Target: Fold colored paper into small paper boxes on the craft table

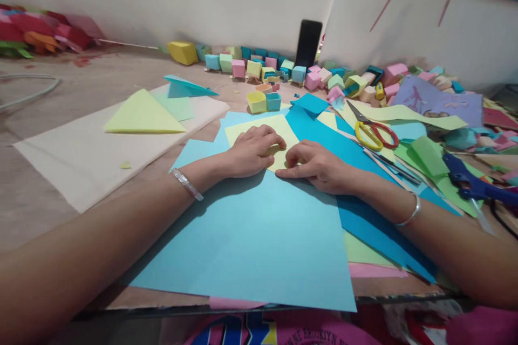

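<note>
A pale yellow sheet of paper [285, 125] lies flat on a larger light blue sheet [251, 242], under both hands. My left hand [251, 152] rests on the yellow sheet, palm down, its fingers bent forward and the thumb apart from them. My right hand [318, 166] is at the sheet's near right edge, fingers curled and thumb stretched along the edge, closed on the paper there. The two hands are close together without touching. The underside of the fingers is hidden.
Small paper cubes [253, 69] line the wall, with a phone [308, 43] propped among them. Scissors [374, 132], dark blue paper [324, 135] and a blue glue gun [473, 180] lie to the right. On the left, a folded yellow sheet [143, 113] sits on white paper [81, 151].
</note>
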Motion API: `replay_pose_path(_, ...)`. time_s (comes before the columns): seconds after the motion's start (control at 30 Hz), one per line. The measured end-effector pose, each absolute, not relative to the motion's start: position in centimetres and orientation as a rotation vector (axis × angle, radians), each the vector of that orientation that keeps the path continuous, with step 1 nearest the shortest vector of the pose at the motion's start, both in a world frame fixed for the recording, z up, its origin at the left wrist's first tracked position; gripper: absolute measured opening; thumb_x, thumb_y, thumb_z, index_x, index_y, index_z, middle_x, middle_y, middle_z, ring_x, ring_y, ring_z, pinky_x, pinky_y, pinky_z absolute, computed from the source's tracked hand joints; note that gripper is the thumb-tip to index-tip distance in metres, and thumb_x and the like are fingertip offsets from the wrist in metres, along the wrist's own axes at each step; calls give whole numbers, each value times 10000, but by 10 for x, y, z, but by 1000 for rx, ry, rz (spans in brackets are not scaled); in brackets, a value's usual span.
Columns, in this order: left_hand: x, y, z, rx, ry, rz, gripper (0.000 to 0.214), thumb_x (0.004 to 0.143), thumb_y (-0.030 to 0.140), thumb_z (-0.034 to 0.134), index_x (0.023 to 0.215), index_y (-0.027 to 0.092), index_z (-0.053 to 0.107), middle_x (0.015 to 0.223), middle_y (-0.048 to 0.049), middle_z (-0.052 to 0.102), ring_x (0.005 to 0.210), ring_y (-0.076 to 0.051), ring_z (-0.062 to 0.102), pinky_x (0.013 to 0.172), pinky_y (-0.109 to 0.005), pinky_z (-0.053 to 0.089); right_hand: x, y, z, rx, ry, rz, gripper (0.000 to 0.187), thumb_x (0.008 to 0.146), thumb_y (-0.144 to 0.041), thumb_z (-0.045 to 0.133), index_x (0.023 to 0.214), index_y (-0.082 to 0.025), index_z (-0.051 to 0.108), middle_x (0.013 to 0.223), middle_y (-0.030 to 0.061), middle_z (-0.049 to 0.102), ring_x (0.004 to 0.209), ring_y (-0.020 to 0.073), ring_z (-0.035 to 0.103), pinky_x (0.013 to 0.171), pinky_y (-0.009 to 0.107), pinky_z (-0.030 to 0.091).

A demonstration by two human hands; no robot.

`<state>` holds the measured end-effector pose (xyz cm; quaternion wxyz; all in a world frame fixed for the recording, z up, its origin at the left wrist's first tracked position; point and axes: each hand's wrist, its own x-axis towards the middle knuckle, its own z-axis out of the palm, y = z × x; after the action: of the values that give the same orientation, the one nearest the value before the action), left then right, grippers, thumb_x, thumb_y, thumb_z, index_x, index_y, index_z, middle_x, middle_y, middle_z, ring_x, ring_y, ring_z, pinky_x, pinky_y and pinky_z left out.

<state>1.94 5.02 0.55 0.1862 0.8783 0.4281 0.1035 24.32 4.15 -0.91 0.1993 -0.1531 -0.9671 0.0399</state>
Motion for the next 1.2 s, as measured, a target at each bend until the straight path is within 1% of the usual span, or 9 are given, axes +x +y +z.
replay_pose_path(0.1, 19, 51, 4, 2483, 1192, 294, 339, 817, 257, 470, 1142, 271, 567, 1214, -58, 505, 1187, -279, 410, 997, -437, 322, 248, 42, -5, -379, -2710, 154, 308, 954, -168, 455, 1089, -309, 693, 945, 47, 624, 872, 160, 547, 779, 344, 411)
replay_pose_path(0.2, 18, 52, 2, 2493, 1186, 308, 352, 814, 263, 480, 1156, 271, 563, 1211, -64, 500, 1187, -285, 415, 1001, -447, 323, 256, 41, -2, -377, -2686, 170, 255, 934, -166, 493, 1001, -294, 702, 1028, 40, 642, 982, 173, 569, 825, 358, 424)
replay_pose_path(0.27, 18, 52, 1, 2510, 1183, 313, 363, 810, 265, 486, 1165, 271, 561, 1208, -68, 499, 1183, -287, 420, 1003, -450, 325, 262, 40, 0, -463, -2643, 55, 206, 916, -208, 538, 1053, -282, 674, 1106, 51, 636, 1041, 193, 561, 860, 379, 428)
replay_pose_path(0.37, 18, 53, 0, 2524, 1176, 321, 371, 801, 266, 498, 1165, 268, 567, 1210, -70, 502, 1179, -286, 424, 1007, -446, 327, 269, 42, 1, -587, -2623, -271, 280, 913, -225, 544, 1183, -263, 607, 1141, 74, 637, 1040, 213, 562, 872, 400, 420)
replay_pose_path(0.5, 17, 53, 3, 2509, 1147, 328, 362, 793, 263, 503, 1145, 260, 585, 1211, -65, 508, 1181, -278, 428, 1009, -428, 331, 274, 46, 2, -567, -2678, -569, 281, 936, -183, 494, 1191, -241, 598, 1131, 79, 655, 1034, 215, 571, 881, 400, 400)
replay_pose_path(0.6, 16, 54, 4, 2473, 1098, 366, 378, 766, 233, 503, 1132, 255, 596, 1194, -62, 523, 1177, -273, 437, 1005, -426, 337, 276, 47, 4, -571, -2732, -599, 311, 957, -151, 447, 1234, -223, 567, 1145, 87, 653, 1037, 201, 578, 863, 371, 409)
replay_pose_path(0.73, 13, 58, 2, 2445, 993, 499, 463, 682, 162, 501, 1134, 217, 584, 1158, -72, 548, 1133, -264, 474, 985, -429, 364, 274, 45, 8, -558, -2689, -682, 346, 966, -144, 433, 1296, -205, 514, 1184, 92, 642, 1054, 199, 573, 834, 352, 421)
replay_pose_path(0.9, 10, 60, 1, 2365, 863, 608, 533, 569, 74, 444, 1077, 191, 560, 1126, -61, 572, 1078, -229, 516, 946, -391, 420, 272, 44, 10, -474, -2678, -745, 290, 966, -145, 441, 1230, -196, 550, 1186, 81, 647, 1031, 185, 576, 804, 331, 422)
replay_pose_path(1.2, 9, 58, 2, 2298, 809, 642, 499, 606, 44, 417, 1066, 187, 545, 1082, -54, 561, 955, -182, 537, 853, -335, 473, 268, 41, 9, -394, -2624, -876, 299, 954, -145, 473, 1246, -176, 528, 1181, 71, 646, 1078, 194, 554, 823, 346, 417)
